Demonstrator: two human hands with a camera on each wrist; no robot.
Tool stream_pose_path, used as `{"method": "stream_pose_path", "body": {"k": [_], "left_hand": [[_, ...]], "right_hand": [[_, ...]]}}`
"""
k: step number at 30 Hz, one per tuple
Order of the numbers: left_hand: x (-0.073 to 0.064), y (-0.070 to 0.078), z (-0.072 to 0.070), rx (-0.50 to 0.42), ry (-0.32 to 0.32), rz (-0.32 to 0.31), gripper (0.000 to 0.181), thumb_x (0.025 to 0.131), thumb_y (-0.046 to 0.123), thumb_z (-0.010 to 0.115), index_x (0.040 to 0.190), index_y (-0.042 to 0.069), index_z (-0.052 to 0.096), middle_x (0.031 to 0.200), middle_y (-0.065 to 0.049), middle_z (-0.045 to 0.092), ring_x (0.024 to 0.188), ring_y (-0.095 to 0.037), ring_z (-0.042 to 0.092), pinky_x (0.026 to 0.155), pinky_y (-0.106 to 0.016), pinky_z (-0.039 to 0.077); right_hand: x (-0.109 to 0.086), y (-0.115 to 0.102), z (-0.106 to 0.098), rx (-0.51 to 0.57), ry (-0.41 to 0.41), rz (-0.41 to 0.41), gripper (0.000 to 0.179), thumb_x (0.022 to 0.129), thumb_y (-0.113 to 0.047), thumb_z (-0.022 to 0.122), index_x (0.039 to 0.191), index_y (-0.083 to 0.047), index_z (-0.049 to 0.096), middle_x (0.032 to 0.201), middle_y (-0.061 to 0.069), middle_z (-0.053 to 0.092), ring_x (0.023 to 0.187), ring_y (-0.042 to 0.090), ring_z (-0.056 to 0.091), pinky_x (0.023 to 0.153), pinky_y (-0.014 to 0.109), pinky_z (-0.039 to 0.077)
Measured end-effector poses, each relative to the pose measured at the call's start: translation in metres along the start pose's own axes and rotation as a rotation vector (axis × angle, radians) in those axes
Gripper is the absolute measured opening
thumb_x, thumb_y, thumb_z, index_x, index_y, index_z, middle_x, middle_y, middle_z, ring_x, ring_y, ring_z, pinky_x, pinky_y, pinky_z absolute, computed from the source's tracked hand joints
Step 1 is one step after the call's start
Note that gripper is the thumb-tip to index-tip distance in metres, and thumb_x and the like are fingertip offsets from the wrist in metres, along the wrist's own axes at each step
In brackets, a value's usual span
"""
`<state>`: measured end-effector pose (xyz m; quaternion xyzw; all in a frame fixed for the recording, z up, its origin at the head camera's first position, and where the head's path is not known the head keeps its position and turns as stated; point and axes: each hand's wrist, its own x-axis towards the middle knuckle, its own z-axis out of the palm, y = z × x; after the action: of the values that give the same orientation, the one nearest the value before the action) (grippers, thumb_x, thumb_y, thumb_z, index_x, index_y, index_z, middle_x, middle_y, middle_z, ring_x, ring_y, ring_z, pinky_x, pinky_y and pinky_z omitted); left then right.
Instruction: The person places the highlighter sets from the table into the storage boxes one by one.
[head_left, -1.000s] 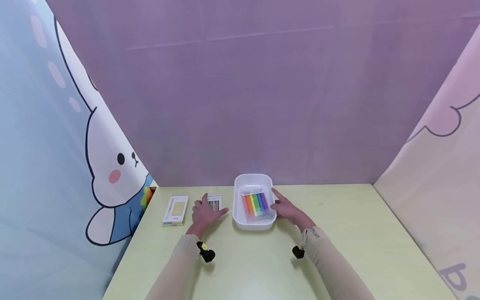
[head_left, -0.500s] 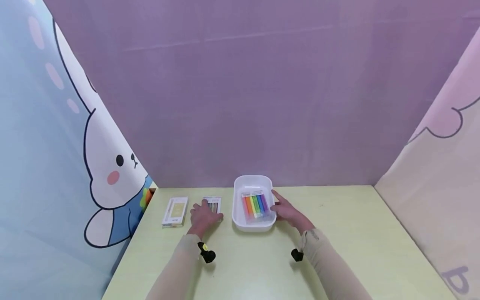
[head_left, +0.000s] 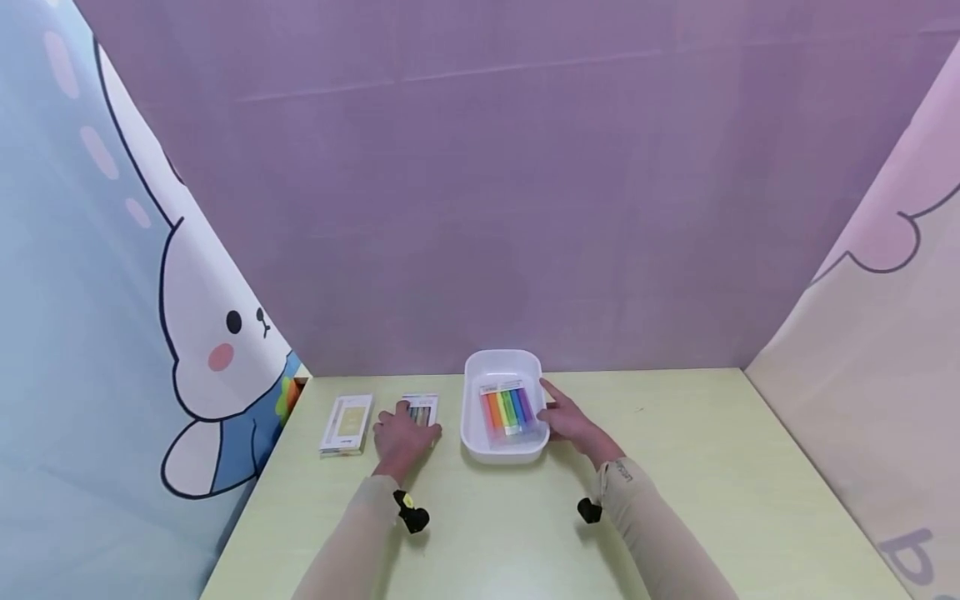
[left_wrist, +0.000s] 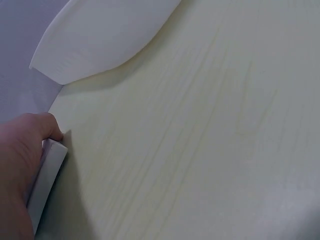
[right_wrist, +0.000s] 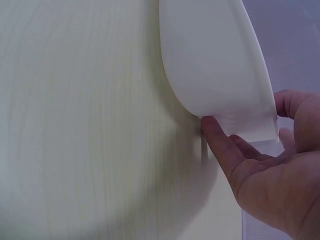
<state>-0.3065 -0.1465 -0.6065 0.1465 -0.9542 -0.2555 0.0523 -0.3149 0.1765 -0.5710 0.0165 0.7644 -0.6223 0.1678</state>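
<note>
My left hand [head_left: 401, 437] grips a flat white pack of pens [head_left: 424, 403] on the table, with its fingers across the near part. In the left wrist view, a digit hooks over the end of the pack's white edge [left_wrist: 49, 182]. My right hand [head_left: 573, 422] holds the right side of a white plastic tray [head_left: 477, 442], its thumb at the rim. The right wrist view has a fingertip against the tray's lower outer wall [right_wrist: 210, 55], with other fingers partly hidden. Inside the tray lies a clear pack of rainbow-coloured markers [head_left: 512, 410].
Left of my left hand, white flat boxes with a yellow panel [head_left: 349, 423] lie stacked on the pale wood-look table [head_left: 487, 533]. A purple cloth backdrop [head_left: 480, 208] rises behind the table, and printed curtains [head_left: 225, 358] hang at both sides.
My left hand has settled onto the pen pack; its spread fingers and thumb have drawn in around it. My right hand stays at the tray's side. The head view has shifted slightly.
</note>
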Motion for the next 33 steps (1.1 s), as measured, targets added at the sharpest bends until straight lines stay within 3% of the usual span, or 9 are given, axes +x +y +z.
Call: {"method": "stream_pose_path", "body": {"k": [11, 16, 20, 33], "left_hand": [[-0.008, 0.005, -0.006, -0.034, -0.016, -0.001, 0.094, 0.068, 0.057, 0.075, 0.141, 0.007, 0.042, 0.113, -0.027, 0.045, 0.100, -0.044, 0.044, 0.080, -0.056, 0.044], [-0.007, 0.003, -0.015, -0.058, 0.033, -0.022, 0.091, 0.069, 0.057, 0.074, 0.139, 0.009, 0.042, 0.114, -0.026, 0.044, 0.101, -0.044, 0.045, 0.080, -0.057, 0.044], [-0.007, 0.005, -0.018, -0.092, 0.035, -0.023, 0.093, 0.068, 0.059, 0.073, 0.140, 0.010, 0.042, 0.115, -0.025, 0.045, 0.101, -0.043, 0.045, 0.078, -0.056, 0.044], [-0.021, 0.044, -0.035, -0.121, 0.063, 0.033, 0.089, 0.070, 0.062, 0.071, 0.139, 0.011, 0.044, 0.115, -0.023, 0.045, 0.101, -0.040, 0.046, 0.076, -0.054, 0.045]], "right_hand": [[0.001, -0.002, -0.002, -0.028, 0.043, 0.018, 0.077, 0.091, -0.005, 0.055, 0.156, -0.027, 0.021, 0.137, 0.030, 0.044, 0.105, 0.037, 0.060, 0.072, 0.045, 0.056], [0.001, -0.007, 0.004, -0.018, 0.022, 0.004, 0.077, 0.091, -0.006, 0.056, 0.156, -0.028, 0.021, 0.138, 0.030, 0.043, 0.106, 0.037, 0.061, 0.074, 0.044, 0.056], [0.001, -0.008, 0.005, -0.014, 0.033, 0.003, 0.077, 0.090, -0.006, 0.057, 0.156, -0.028, 0.023, 0.137, 0.029, 0.044, 0.103, 0.037, 0.062, 0.073, 0.044, 0.056], [0.000, -0.001, 0.001, 0.007, 0.030, 0.012, 0.077, 0.090, -0.006, 0.057, 0.155, -0.028, 0.024, 0.134, 0.029, 0.047, 0.100, 0.035, 0.063, 0.071, 0.043, 0.056]]}}
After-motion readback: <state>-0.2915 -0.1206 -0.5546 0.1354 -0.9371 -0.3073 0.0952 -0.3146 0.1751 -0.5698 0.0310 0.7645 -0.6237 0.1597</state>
